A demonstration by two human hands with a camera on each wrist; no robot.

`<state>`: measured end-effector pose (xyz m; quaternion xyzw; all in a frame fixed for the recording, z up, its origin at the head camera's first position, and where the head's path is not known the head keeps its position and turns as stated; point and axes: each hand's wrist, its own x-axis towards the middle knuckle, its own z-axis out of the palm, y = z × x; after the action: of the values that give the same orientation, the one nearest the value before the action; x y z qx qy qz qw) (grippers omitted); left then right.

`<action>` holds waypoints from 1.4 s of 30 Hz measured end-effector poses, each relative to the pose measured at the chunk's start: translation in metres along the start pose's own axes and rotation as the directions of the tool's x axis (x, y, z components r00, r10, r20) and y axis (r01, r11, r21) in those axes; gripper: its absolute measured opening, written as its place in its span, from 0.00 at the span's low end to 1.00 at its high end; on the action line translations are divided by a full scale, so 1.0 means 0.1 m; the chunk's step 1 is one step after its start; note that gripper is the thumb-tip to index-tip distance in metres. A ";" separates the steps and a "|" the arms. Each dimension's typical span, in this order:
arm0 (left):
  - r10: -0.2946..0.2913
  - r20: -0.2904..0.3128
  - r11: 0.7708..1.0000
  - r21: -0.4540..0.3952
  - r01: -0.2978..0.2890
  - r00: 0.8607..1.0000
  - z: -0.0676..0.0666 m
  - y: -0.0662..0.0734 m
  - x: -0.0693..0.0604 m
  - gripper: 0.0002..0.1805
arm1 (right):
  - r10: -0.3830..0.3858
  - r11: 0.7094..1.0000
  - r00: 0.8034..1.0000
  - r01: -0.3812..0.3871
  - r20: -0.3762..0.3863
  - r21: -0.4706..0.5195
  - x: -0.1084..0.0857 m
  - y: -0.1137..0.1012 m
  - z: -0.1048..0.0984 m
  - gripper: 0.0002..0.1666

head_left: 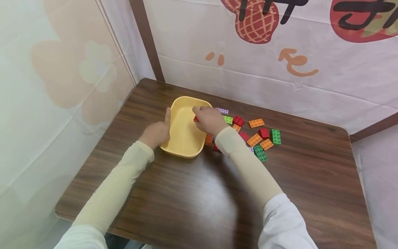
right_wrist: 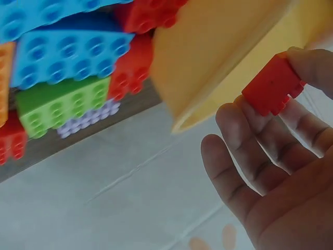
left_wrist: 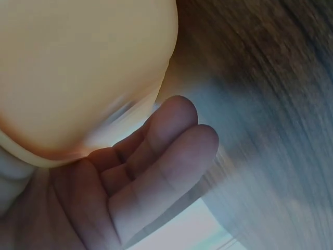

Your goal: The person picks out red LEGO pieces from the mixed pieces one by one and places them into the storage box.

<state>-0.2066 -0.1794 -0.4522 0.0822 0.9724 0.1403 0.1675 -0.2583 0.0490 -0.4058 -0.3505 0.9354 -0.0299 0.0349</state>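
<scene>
A yellow plastic tub (head_left: pixel 183 126) stands on the table. At its left side is my left hand (head_left: pixel 157 134), holding the rim, with one finger stretched along the edge. The left wrist view shows bent fingers (left_wrist: pixel 156 177) against the outside of the tub wall. Over the tub's right rim, my right hand (head_left: pixel 209 119) pinches a red toy brick (right_wrist: pixel 273 86) between thumb and fingertips. The hand hides most of this brick in the head view.
Loose toy bricks lie right of the tub, among them orange (head_left: pixel 256 123), green (head_left: pixel 275 137) and red ones (head_left: pixel 264 133). Blue bricks (right_wrist: pixel 73 52) show beside the tub in the right wrist view. A printed cloth (head_left: pixel 192 41) hangs behind the wooden table (head_left: pixel 311 180).
</scene>
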 end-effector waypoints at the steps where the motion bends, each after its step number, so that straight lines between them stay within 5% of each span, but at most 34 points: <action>1: -0.002 -0.002 1.000 0.001 0.002 1.000 0.00 0.01 0.00 0.58 | -0.011 1.000 1.000 0.011 0.001 -0.010 0.04 -0.03 0.01 0.20; 19: 0.029 -0.065 0.999 0.043 -0.026 0.997 0.07 0.11 0.04 0.58 | -0.014 1.000 0.998 0.016 0.059 -0.021 0.49 -0.18 0.34 0.19; 35: 0.020 -0.095 0.999 0.039 -0.017 0.995 0.03 0.10 -0.01 0.57 | -0.004 1.000 0.995 0.007 0.099 -0.030 0.63 -0.23 0.42 0.20; 42: 0.009 -0.088 1.000 0.016 -0.008 0.996 0.05 0.03 -0.05 0.57 | -0.021 0.999 0.983 0.026 0.180 -0.028 0.64 -0.28 0.44 0.19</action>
<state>-0.2004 -0.1762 -0.4538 0.0814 0.9795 0.1371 0.1232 -0.2848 -0.0157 -0.4503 -0.3632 0.9246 0.0156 0.1137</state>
